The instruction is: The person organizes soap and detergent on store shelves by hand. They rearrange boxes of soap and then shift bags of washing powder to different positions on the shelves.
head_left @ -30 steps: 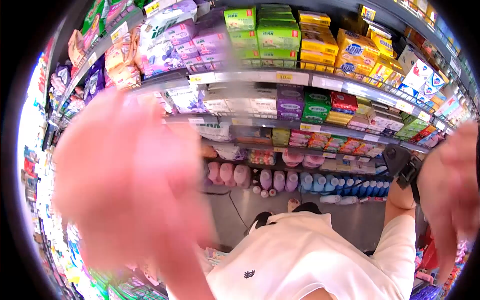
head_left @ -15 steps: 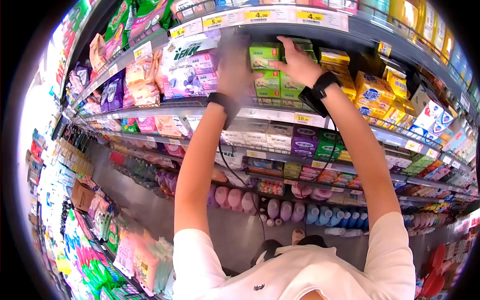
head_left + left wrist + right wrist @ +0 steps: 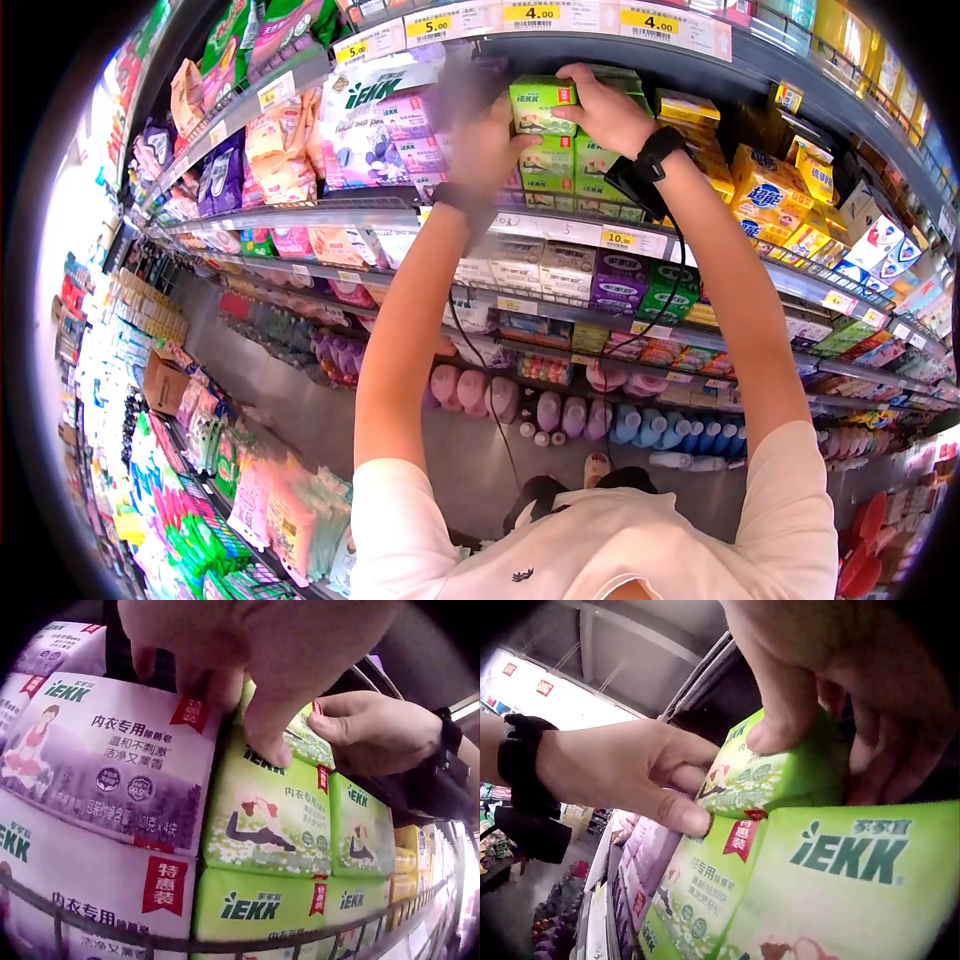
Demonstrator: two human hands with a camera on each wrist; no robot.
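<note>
A green iEKK soap pack [image 3: 739, 769] lies on top of the green stack in the right wrist view. My right hand [image 3: 612, 115] grips it, thumb on its printed front and fingers round its far side. At the pack's left end is my left hand [image 3: 634, 761], blurred in the head view. Its thumb touches the upper front edge of the green soap pack below [image 3: 274, 810]. The other fingers of that hand bend down close to the top of a purple soap pack [image 3: 112, 757], holding nothing visible.
A wire guard [image 3: 247, 945] runs along the shelf's front edge. Left of the hands stands a large white and purple iEKK bag [image 3: 380, 125], and yellow soap packs [image 3: 765, 190] fill the right side. A priced shelf [image 3: 540, 20] overhangs the hands. Cables [image 3: 680, 270] dangle from the wrists.
Both hands, first raised near the camera, have reached forward to the green packs. Over the last half second the right hand's spread fingers have closed round the top pack; the left stays at its left end.
</note>
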